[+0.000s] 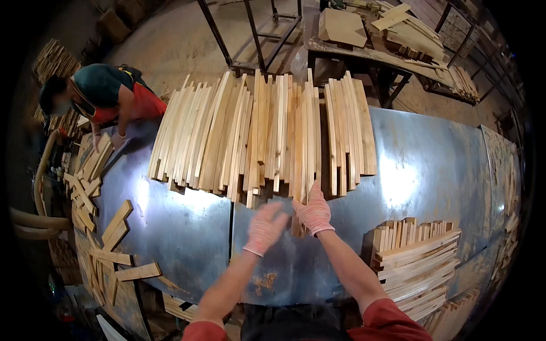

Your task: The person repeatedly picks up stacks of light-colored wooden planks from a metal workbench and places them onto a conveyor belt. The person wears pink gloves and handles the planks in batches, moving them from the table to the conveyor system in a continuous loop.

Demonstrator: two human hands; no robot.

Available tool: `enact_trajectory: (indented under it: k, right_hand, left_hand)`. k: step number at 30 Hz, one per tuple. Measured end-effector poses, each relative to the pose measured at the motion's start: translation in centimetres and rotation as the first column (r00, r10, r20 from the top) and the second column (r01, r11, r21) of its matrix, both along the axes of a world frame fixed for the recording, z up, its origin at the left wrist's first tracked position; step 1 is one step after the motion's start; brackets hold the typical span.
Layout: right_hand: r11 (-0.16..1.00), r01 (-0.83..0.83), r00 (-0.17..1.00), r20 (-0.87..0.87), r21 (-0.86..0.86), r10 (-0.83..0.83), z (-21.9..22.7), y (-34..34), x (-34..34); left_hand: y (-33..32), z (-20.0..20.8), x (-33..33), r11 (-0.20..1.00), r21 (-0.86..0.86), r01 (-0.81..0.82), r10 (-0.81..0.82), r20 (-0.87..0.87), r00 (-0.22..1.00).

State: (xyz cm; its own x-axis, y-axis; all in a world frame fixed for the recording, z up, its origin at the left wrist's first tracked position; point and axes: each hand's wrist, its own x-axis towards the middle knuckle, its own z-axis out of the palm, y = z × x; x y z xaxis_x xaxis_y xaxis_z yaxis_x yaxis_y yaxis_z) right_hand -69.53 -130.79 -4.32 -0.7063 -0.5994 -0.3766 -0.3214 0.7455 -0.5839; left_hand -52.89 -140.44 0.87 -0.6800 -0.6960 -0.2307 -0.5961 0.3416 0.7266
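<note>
The head view shows a picking-out step: the gloved right hand (313, 213) closes on one wooden slat (300, 187) at the near edge of the slat pile (261, 131) on the metal-topped bench (426, 165), while the blurred left hand (264, 227) hovers open and empty, so I judge the next move calls for drawing that slat clear.

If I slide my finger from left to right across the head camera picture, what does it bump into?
Another person bent over the table → loose short wood pieces at the left edge → left hand in a pink glove → right hand touching the big row of wooden slats → neat stack of slats on the right.
</note>
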Motion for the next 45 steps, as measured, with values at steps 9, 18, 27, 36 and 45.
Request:
enact_trajectory:
  k: [9, 18, 27, 36, 45]
  right_hand:
    - [0.995, 0.101, 0.995, -0.026, 0.019, -0.1, -0.2, -1.3, 0.4]
    - [0.991, 0.086, 0.995, -0.049, -0.102, -0.091, -1.3, -0.9, 0.8]
    - [0.996, 0.058, 0.962, 0.27, -0.068, -0.038, 4.6, 3.5, -2.5]
    - [0.985, -0.042, 0.968, 0.239, -0.166, 0.081, 1.7, 5.2, 0.4]
    - [0.822, 0.196, 0.953, 0.303, -0.534, -0.031, 2.3, 10.8, 2.5]
  left_hand:
    - [-25.4, -1.9, 3.9, 0.858, -0.367, -0.359, 0.499, 0.433, 0.751]
    - [-16.6, 2.5, 4.0, 0.834, 0.225, -0.504, 0.54, -0.146, 0.829]
    - [2.0, -0.5, -2.7, 0.927, 0.174, -0.332, 0.324, 0.073, 0.943]
    - [1.6, -1.1, -12.8, 0.965, -0.128, -0.229, 0.257, 0.289, 0.922]
    - [0.6, -3.5, -12.6, 0.944, 0.273, -0.187, 0.239, -0.172, 0.956]
